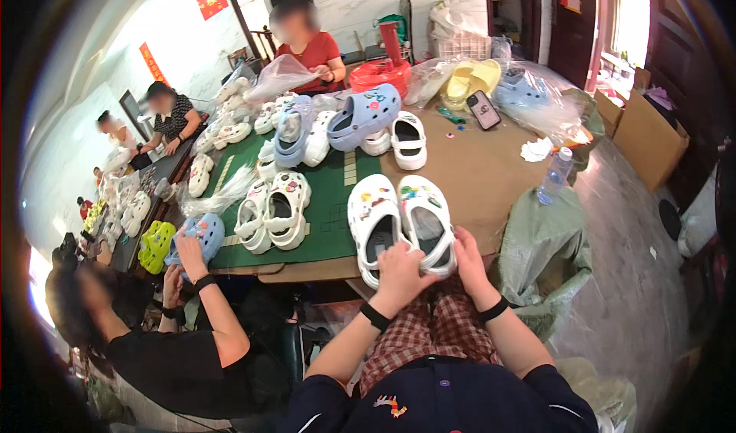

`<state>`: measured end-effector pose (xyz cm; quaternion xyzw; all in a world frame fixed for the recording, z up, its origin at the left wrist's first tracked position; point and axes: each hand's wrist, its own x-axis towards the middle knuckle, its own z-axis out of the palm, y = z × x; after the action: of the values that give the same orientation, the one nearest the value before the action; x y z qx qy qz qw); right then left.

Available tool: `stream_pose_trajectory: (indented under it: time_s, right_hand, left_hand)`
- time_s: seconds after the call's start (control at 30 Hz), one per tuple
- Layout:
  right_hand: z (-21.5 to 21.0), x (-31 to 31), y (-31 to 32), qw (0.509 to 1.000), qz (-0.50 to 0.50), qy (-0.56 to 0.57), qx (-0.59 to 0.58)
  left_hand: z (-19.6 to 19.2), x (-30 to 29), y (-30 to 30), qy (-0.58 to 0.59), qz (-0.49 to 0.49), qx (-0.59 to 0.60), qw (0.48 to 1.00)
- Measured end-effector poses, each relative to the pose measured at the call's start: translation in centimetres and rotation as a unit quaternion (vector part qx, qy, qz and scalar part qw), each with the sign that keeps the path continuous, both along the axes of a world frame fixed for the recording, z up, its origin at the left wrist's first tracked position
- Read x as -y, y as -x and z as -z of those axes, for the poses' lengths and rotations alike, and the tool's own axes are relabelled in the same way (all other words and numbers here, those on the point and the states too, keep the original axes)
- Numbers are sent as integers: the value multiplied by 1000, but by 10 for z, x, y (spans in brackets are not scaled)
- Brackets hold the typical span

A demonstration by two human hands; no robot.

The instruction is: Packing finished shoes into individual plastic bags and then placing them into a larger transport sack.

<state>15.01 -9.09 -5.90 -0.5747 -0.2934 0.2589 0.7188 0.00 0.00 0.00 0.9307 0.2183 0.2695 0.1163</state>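
Head view, entry one: white clogs (372, 200), a charm-studded pair, are lying side by side just below centre, toes pointing up the frame, heels nearing my lap, presumably so both openings are facing me.

Left hand (402, 273): I am bending its fingers together around the pair's heel ends, gripping where the two shoes are meeting, probably to steady both at once.

Right hand (470, 263): I am laying its fingers along the outer side of the right-hand shoe, seemingly as a brace; whether they are pinching, I cannot tell.

Surroundings: a second white pair (274, 212) is standing on the green mat (331, 195), left of centre. A blue clog (366, 120) is leaning over white ones, likely stacked for room. A phone (484, 110) and a bottle (555, 174) are occupying the upper right, apparently set aside from the footwear.
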Motion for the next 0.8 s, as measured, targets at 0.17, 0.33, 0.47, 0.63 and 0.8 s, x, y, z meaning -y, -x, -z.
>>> stream_pose_trajectory:
  time_s: [0.17, 0.33, 0.47, 0.63, 0.8]
  right_hand:
    - [-5, 42, -8, 983, 124, -32, 135]
    - [-2, 54, -30, 972, 173, 28, 155]
    - [13, 53, -28, 948, 189, 61, 249]
    - [6, 51, -26, 948, 190, 51, 249]
    - [11, 48, -25, 950, 189, 51, 243]
  left_hand:
    - [13, 36, -32, -10, 107, 88, 990]
    - [-7, 44, -56, -17, 131, 17, 991]
    - [-50, 52, -45, -135, 57, -4, 989]
    - [-77, 25, -82, -207, 51, -74, 974]
    - [-45, 21, -127, -201, 38, -185, 961]
